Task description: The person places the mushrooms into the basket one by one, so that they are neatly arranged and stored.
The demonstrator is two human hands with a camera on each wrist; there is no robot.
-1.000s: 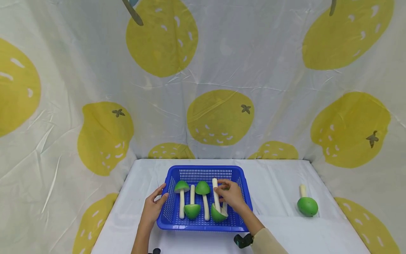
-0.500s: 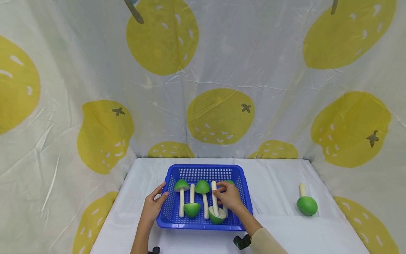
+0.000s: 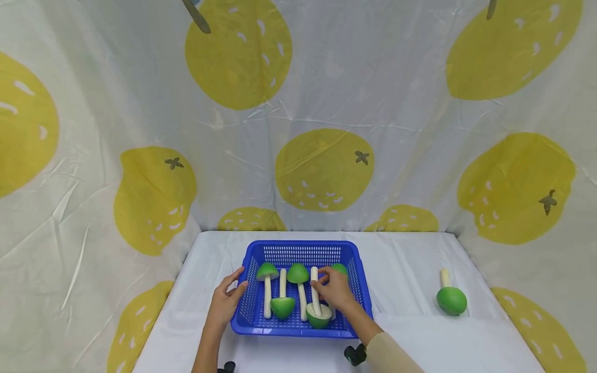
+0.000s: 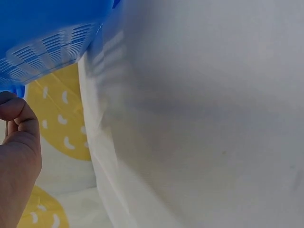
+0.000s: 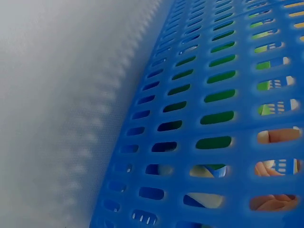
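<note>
A blue perforated plastic basket (image 3: 298, 331) holds a row of mushrooms with green domed caps and white stems. My right hand (image 3: 338, 290) pinches the stem of one mushroom (image 3: 318, 315), whose cap lies toward me. Beside it to the left lie a mushroom (image 3: 302, 303) with its cap away from me, another mushroom (image 3: 282, 308) turned the opposite way, and a leftmost mushroom (image 3: 267, 300). Partly hidden behind the right hand is one more mushroom (image 3: 340, 268). With thumb and fingers my left hand (image 3: 225, 300) grips the basket's left rim.
On the white cloth-covered table (image 3: 410, 274), a separate mushroom (image 3: 451, 300) lies to the right of the basket. A lemon-patterned curtain (image 3: 326, 171) encloses the back and sides. The basket's slotted side wall (image 5: 218, 118) fills much of the right wrist view.
The pinched mushroom has been lowered and shifted slightly left, its cap tipping so the pale underside shows. The rightmost mushroom's cap has come into sight behind the right hand. The left hand stays put.
</note>
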